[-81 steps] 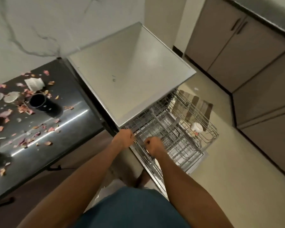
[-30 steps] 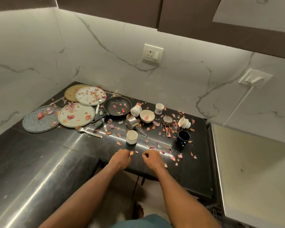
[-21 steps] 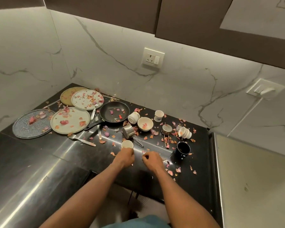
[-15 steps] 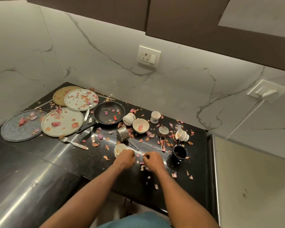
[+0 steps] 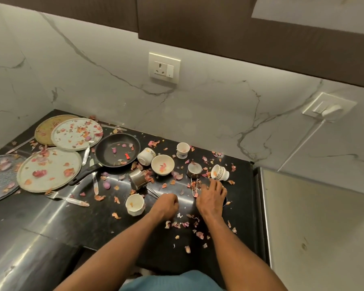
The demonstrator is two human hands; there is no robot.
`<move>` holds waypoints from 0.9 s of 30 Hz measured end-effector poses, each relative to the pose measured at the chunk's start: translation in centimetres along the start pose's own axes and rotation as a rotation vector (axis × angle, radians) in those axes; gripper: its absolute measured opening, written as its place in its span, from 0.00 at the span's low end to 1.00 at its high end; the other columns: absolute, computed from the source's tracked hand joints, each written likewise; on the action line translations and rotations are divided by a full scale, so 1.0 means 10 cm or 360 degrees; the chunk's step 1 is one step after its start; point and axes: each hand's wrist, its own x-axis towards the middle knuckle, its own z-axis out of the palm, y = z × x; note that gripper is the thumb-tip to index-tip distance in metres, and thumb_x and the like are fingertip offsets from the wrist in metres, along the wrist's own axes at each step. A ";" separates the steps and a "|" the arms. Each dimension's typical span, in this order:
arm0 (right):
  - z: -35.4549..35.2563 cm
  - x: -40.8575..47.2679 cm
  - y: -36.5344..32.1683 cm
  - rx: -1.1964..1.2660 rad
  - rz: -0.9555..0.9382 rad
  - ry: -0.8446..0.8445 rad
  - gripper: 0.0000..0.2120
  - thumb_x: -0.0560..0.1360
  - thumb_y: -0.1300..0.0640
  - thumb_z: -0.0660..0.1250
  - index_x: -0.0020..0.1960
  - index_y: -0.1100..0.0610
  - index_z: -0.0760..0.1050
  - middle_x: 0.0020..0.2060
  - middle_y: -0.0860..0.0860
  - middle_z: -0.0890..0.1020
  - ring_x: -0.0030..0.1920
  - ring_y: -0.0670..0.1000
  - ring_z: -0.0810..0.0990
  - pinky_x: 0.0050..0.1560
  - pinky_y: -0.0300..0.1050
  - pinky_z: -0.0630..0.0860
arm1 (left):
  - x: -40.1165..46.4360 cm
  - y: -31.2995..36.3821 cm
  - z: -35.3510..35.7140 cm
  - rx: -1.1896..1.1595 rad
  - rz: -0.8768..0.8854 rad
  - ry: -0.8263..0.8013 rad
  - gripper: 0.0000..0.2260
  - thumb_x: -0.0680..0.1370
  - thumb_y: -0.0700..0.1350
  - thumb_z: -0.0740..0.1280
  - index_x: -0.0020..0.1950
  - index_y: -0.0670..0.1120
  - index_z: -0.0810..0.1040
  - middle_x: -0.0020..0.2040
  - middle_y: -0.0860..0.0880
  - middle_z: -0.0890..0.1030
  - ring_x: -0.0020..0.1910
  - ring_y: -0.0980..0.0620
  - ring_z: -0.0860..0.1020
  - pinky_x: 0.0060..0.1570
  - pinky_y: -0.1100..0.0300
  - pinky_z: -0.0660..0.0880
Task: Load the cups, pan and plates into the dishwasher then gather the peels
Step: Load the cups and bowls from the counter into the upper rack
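Lying scattered: pink peels [image 5: 178,224] (papery) | pan [image 5: 118,149] black, peel-flecked

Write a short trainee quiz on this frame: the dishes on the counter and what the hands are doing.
1. True or false: the frying pan holds no peels.
2. The white cup beside the left hand is: A upright, B on its side, C upside down.
3. Which hand has its fingers spread rather than curled?

Key
1. False: peels lie in it.
2. A.
3. The right hand.
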 end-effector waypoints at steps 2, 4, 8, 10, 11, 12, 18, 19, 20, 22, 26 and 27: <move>0.01 0.08 0.06 -0.0026 0.0156 -0.0167 0.24 0.75 0.46 0.72 0.69 0.48 0.75 0.76 0.57 0.63 0.78 0.62 0.56 0.74 0.68 0.58 | 0.09 0.05 0.00 -0.0019 -0.0002 0.0003 0.08 0.78 0.43 0.62 0.45 0.46 0.81 0.48 0.45 0.84 0.44 0.50 0.79 0.45 0.57 0.75; 0.03 0.15 0.11 -0.0001 0.0323 -0.0379 0.31 0.74 0.45 0.74 0.74 0.47 0.69 0.79 0.58 0.57 0.79 0.65 0.53 0.72 0.71 0.60 | 0.16 0.07 0.03 -0.0050 -0.0012 -0.0013 0.09 0.78 0.42 0.62 0.47 0.45 0.82 0.49 0.45 0.84 0.43 0.51 0.78 0.44 0.59 0.73; 0.03 0.24 0.16 0.0155 0.0477 -0.0531 0.34 0.75 0.51 0.74 0.76 0.49 0.63 0.74 0.59 0.62 0.70 0.65 0.67 0.61 0.57 0.77 | 0.24 0.10 0.10 -0.0102 -0.0022 -0.0058 0.09 0.79 0.42 0.62 0.49 0.44 0.82 0.49 0.45 0.84 0.44 0.52 0.78 0.43 0.60 0.72; 0.00 0.28 0.14 0.0193 0.0519 -0.0497 0.33 0.75 0.50 0.74 0.76 0.49 0.64 0.72 0.59 0.65 0.68 0.64 0.70 0.60 0.55 0.78 | 0.27 0.09 0.11 -0.0136 -0.0043 -0.0077 0.09 0.79 0.42 0.63 0.48 0.44 0.82 0.48 0.46 0.84 0.45 0.52 0.79 0.44 0.59 0.73; 0.00 0.28 0.13 0.0225 0.0549 -0.0461 0.33 0.75 0.48 0.74 0.75 0.49 0.65 0.71 0.59 0.66 0.67 0.64 0.71 0.59 0.55 0.78 | 0.28 0.08 0.12 -0.0169 -0.0063 -0.0080 0.09 0.78 0.42 0.63 0.48 0.43 0.82 0.48 0.45 0.84 0.45 0.51 0.80 0.45 0.58 0.76; -0.01 0.28 0.12 0.0272 0.0581 -0.0400 0.33 0.74 0.45 0.75 0.74 0.49 0.66 0.71 0.59 0.68 0.66 0.63 0.72 0.59 0.56 0.79 | 0.29 0.07 0.11 -0.0208 -0.0088 -0.0080 0.09 0.78 0.41 0.63 0.48 0.43 0.83 0.47 0.45 0.84 0.46 0.50 0.81 0.46 0.56 0.78; -0.26 0.36 -0.02 0.1247 0.0685 -0.0214 0.32 0.64 0.34 0.77 0.61 0.49 0.74 0.56 0.52 0.79 0.55 0.54 0.78 0.54 0.54 0.80 | 0.27 0.13 0.05 -0.0878 -0.0349 -0.0178 0.16 0.83 0.53 0.62 0.51 0.41 0.80 0.46 0.42 0.85 0.44 0.47 0.84 0.47 0.51 0.81; -0.31 0.40 -0.06 0.1493 0.0744 -0.0243 0.32 0.64 0.35 0.78 0.60 0.49 0.74 0.56 0.52 0.80 0.54 0.53 0.78 0.55 0.54 0.80 | 0.26 0.18 0.03 -0.1055 -0.0416 -0.0229 0.18 0.82 0.58 0.61 0.53 0.43 0.78 0.49 0.41 0.84 0.46 0.47 0.84 0.48 0.52 0.81; -0.35 0.44 -0.11 0.1717 0.0799 -0.0280 0.33 0.64 0.35 0.79 0.61 0.50 0.75 0.56 0.51 0.80 0.54 0.53 0.78 0.56 0.54 0.80 | 0.26 0.24 -0.01 -0.1210 -0.0476 -0.0268 0.21 0.82 0.62 0.60 0.54 0.44 0.77 0.52 0.41 0.83 0.50 0.45 0.83 0.51 0.51 0.80; -0.41 0.49 -0.20 0.2041 0.0942 -0.0383 0.38 0.60 0.35 0.81 0.64 0.52 0.76 0.55 0.52 0.81 0.54 0.54 0.80 0.57 0.58 0.81 | 0.26 0.34 -0.09 -0.1466 -0.0536 -0.0303 0.25 0.81 0.65 0.58 0.58 0.44 0.75 0.57 0.40 0.80 0.58 0.42 0.80 0.58 0.48 0.78; -0.46 0.56 -0.27 0.2317 0.0914 -0.0539 0.51 0.51 0.26 0.79 0.66 0.53 0.76 0.58 0.54 0.81 0.56 0.57 0.80 0.60 0.59 0.80 | 0.32 0.51 -0.31 -0.1898 -0.0457 -0.0186 0.33 0.79 0.68 0.59 0.72 0.43 0.70 0.63 0.39 0.79 0.61 0.41 0.80 0.62 0.43 0.77; -0.50 0.55 -0.26 0.2337 0.0815 -0.0562 0.50 0.53 0.25 0.78 0.66 0.53 0.75 0.58 0.55 0.81 0.57 0.57 0.80 0.62 0.59 0.79 | 0.32 0.55 -0.36 -0.1982 -0.0428 -0.0164 0.32 0.79 0.67 0.60 0.73 0.44 0.69 0.62 0.40 0.80 0.60 0.41 0.80 0.62 0.43 0.77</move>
